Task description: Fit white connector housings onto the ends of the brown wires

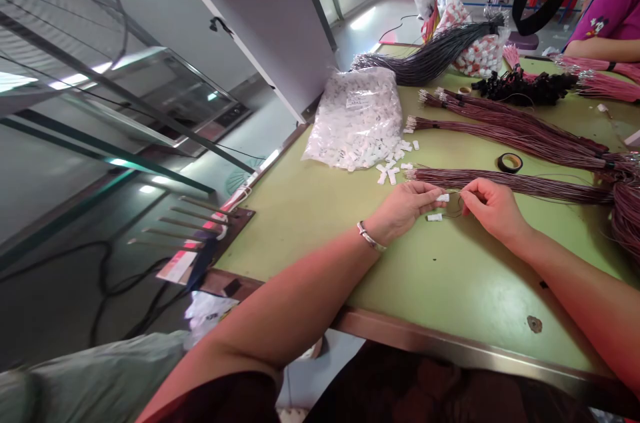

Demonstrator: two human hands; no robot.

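Note:
Between the fingertips of my left hand [407,210] is a small white plastic connector housing [443,198]. My right hand [493,210] is just to its right, pinching a thin dark wire [457,203] that runs toward the housing. Whether the wire's end sits inside the housing I cannot tell. Just below my fingers, a second white connector housing [435,217] lies on the green table, with a thin wire at its right end. A bundle of brown wires [525,184] stretches behind both hands.
A clear bag of white housings [357,116] sits at the back left, loose housings [391,172] beside it. A black tape roll [510,162], more brown bundles [500,133] and black wires [430,56] lie behind. A metal-pronged rack [220,236] is at the left edge; a person's purple sleeve [610,10] at right.

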